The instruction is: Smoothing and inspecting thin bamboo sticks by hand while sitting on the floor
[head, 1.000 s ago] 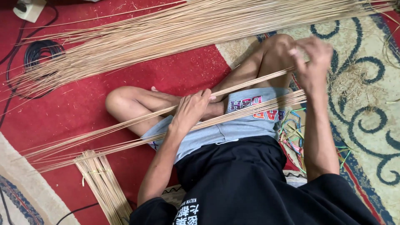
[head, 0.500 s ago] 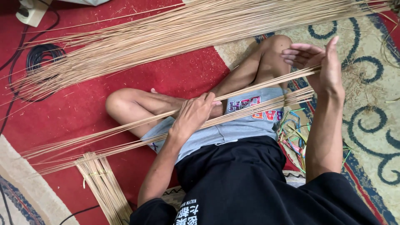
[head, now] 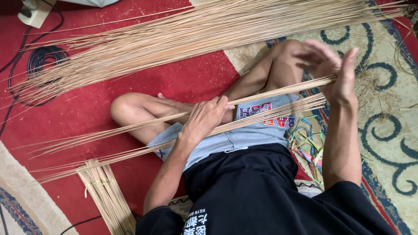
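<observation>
Red carpet [head: 183, 82] covers the floor on one side and a cream rug with dark blue scrolls [head: 383, 126] on the other, and the person sits cross-legged across the seam in a black shirt and grey shorts. Nearest the camera, by the left elbow, a tied bundle of pale sticks [head: 106, 198] lies on the red carpet, and a tangle of coloured strips [head: 307, 141] lies beside the right thigh. Across the lap run two thin sheaves of long pale reeds [head: 130, 139], slanting from lower left up to the right. The left hand [head: 204, 119] rests flat on them over the shin, fingers loosely together, pressing them down. The right hand [head: 328, 72] is at their far end by the knee, palm spread and fingers fanned, the reed ends touching its heel. Beyond the knees lies a broad heap of the same reeds [head: 196, 35]. A coiled black cable [head: 43, 58] sits at far left.
</observation>
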